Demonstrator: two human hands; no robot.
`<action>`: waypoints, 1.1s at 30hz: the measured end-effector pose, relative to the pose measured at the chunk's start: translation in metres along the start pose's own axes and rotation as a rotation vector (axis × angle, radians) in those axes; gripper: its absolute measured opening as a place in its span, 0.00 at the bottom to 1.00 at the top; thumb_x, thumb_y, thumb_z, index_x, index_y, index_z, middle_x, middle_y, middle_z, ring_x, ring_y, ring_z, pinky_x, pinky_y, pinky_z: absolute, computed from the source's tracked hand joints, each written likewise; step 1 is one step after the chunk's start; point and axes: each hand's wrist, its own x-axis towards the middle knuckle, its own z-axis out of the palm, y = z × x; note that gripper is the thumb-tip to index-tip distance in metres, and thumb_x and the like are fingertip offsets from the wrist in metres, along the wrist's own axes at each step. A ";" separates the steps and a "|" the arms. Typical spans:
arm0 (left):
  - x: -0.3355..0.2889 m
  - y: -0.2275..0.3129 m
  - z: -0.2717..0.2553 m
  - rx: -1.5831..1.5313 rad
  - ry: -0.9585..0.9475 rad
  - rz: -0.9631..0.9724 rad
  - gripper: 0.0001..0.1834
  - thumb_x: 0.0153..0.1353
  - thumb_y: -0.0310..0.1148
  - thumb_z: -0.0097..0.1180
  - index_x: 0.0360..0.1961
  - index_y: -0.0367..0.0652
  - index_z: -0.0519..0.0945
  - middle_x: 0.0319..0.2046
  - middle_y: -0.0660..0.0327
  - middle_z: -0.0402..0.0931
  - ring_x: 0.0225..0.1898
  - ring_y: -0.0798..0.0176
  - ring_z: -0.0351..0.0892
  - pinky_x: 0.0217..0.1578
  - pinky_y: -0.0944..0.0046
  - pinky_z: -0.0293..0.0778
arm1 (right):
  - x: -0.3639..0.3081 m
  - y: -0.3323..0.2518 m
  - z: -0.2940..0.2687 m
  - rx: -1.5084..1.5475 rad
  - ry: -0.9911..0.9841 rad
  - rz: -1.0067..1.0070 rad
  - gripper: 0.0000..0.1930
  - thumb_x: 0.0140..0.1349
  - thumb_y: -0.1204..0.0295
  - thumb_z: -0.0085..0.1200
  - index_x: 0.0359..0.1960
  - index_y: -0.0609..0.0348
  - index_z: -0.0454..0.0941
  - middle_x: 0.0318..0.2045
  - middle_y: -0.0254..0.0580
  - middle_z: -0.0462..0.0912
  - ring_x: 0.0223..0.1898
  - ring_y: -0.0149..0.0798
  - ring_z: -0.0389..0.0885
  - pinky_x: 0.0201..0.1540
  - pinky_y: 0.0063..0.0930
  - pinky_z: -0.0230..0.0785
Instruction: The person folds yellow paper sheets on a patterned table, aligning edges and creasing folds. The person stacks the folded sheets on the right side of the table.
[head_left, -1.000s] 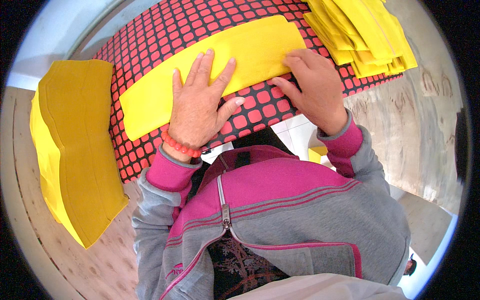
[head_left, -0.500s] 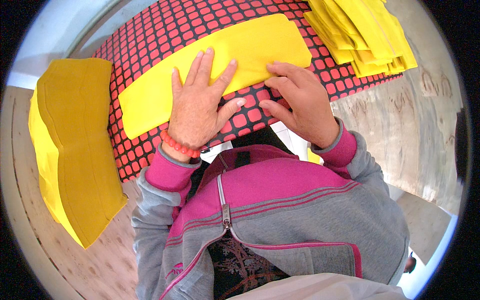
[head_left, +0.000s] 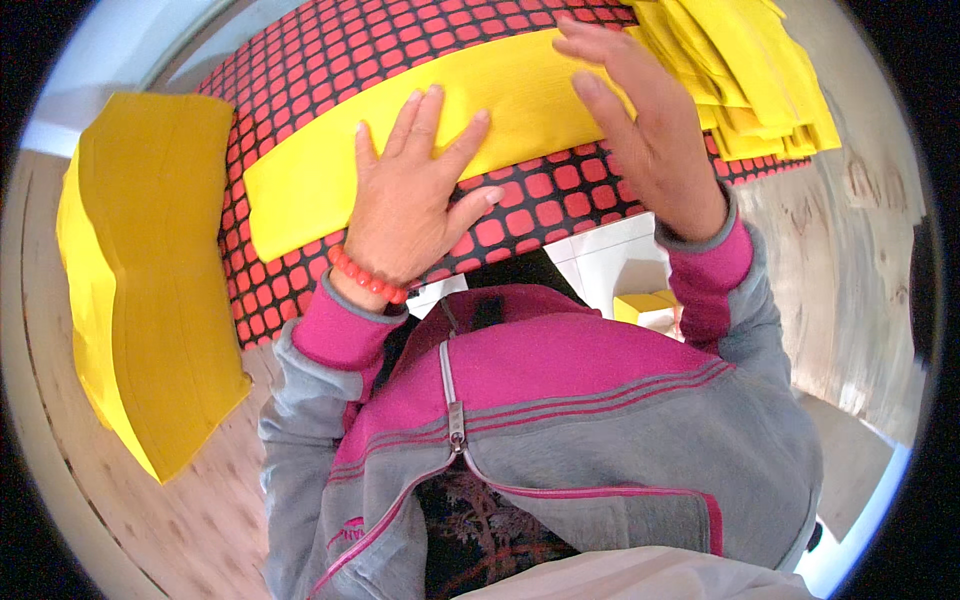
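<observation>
A long folded piece of yellow cloth [head_left: 320, 190] lies across a red-and-black patterned cover [head_left: 510, 207]. My left hand [head_left: 405, 205], with a red bead bracelet [head_left: 365, 278] at the wrist, rests flat on its near side, fingers spread. Over the cloth's right end is my right hand [head_left: 655, 135], slightly blurred, with fingers stretched out and thumb apart; nothing shows in it. Whether it touches the cloth I cannot tell. That hand hides part of the right end, close to a stack of folded yellow cloths [head_left: 745, 75].
At the left, a thick yellow cloth pile [head_left: 165, 290] hangs over the edge of the patterned cover onto a pale wooden surface [head_left: 190, 500]. Bare wood [head_left: 830, 260] shows at the right. Below the near edge, a yellow-and-white object [head_left: 645, 308] stands near white tiles.
My right hand has risen and moved right and away from me, from the cloth's near edge to over its right end. My left hand stays flat on the cloth.
</observation>
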 end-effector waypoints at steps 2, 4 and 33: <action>-0.001 -0.001 0.003 0.016 0.015 -0.013 0.36 0.62 0.57 0.55 0.69 0.59 0.68 0.70 0.42 0.57 0.71 0.40 0.57 0.63 0.27 0.51 | 0.014 0.014 0.016 0.045 -0.120 -0.039 0.17 0.72 0.70 0.47 0.58 0.65 0.74 0.58 0.54 0.77 0.62 0.50 0.74 0.64 0.35 0.63; -0.001 0.000 0.006 0.006 0.031 -0.028 0.35 0.62 0.57 0.55 0.69 0.58 0.68 0.70 0.42 0.58 0.71 0.40 0.58 0.63 0.27 0.53 | 0.022 0.021 0.041 0.010 -0.200 -0.040 0.18 0.71 0.66 0.50 0.57 0.64 0.75 0.57 0.55 0.78 0.62 0.52 0.74 0.65 0.39 0.63; -0.093 -0.033 -0.045 0.378 0.198 -0.350 0.26 0.56 0.53 0.63 0.42 0.40 0.79 0.52 0.47 0.75 0.54 0.45 0.75 0.63 0.39 0.57 | 0.015 0.024 0.058 -0.123 -0.347 -0.073 0.29 0.64 0.59 0.60 0.61 0.65 0.71 0.66 0.58 0.69 0.69 0.54 0.65 0.70 0.41 0.56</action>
